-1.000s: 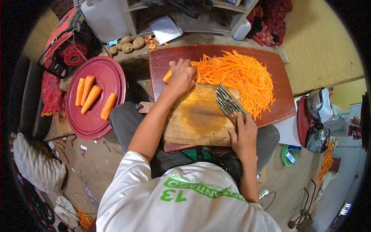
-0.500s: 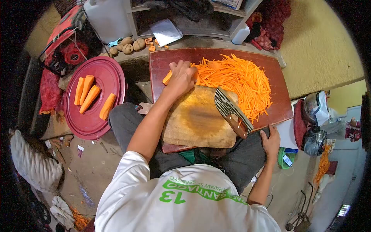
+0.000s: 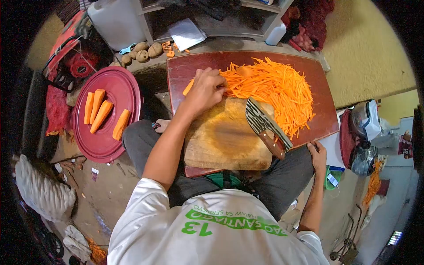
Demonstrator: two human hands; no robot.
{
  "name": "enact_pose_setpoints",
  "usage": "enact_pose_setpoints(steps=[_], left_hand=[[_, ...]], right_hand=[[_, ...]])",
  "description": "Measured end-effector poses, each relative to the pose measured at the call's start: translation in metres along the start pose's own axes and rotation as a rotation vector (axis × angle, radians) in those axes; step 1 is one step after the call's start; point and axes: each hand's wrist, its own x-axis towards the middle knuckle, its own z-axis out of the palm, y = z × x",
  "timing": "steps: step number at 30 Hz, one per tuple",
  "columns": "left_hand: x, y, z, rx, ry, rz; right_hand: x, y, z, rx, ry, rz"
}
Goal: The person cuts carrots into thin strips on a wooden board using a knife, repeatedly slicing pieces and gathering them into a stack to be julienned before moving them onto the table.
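Note:
My left hand [image 3: 206, 90], fingers curled down, is at the left end of a heap of carrot strips [image 3: 278, 90] on a dark red board [image 3: 185, 66]. An orange carrot piece [image 3: 188, 87] peeks out beside it; what lies under the fingers is hidden. By my knee, my right hand [image 3: 317, 155] has its fingertips closed at the board's lower right edge. A worn wooden chopping board [image 3: 221, 145] rests on the near part of the red board. Across its right side lies a knife [image 3: 268, 128] with a black-and-white patterned blade and wooden handle.
Several peeled carrots [image 3: 101, 117] lie on a round red lid [image 3: 128, 84] to the left. Brown root vegetables [image 3: 142, 55] and white paper [image 3: 186, 34] sit on the ledge ahead, before a shelf [image 3: 203, 22]. A white sack [image 3: 44, 190] stands at lower left.
My left hand has shifted slightly and its fingers curl in more at the strips. My right hand has moved slightly right, fingers drawn in at the board's edge. The knife stays put on the chopping board.

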Motion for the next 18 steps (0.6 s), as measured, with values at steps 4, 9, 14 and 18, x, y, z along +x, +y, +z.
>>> enact_pose_setpoints(steps=[4, 9, 14, 18], left_hand=[[-0.008, 0.017, -0.009, -0.030, -0.044, 0.072], [-0.020, 0.030, -0.007, -0.120, -0.326, 0.054], [-0.023, 0.018, -0.006, -0.019, -0.219, 0.071], [-0.023, 0.020, -0.008, 0.008, -0.286, 0.043]], right_hand=[[-0.001, 0.003, 0.002, 0.046, 0.004, -0.046], [-0.005, -0.008, 0.000, 0.052, -0.009, -0.018], [-0.001, 0.003, 0.000, -0.010, 0.004, -0.018], [-0.008, -0.013, 0.002, 0.043, 0.014, 0.017]])
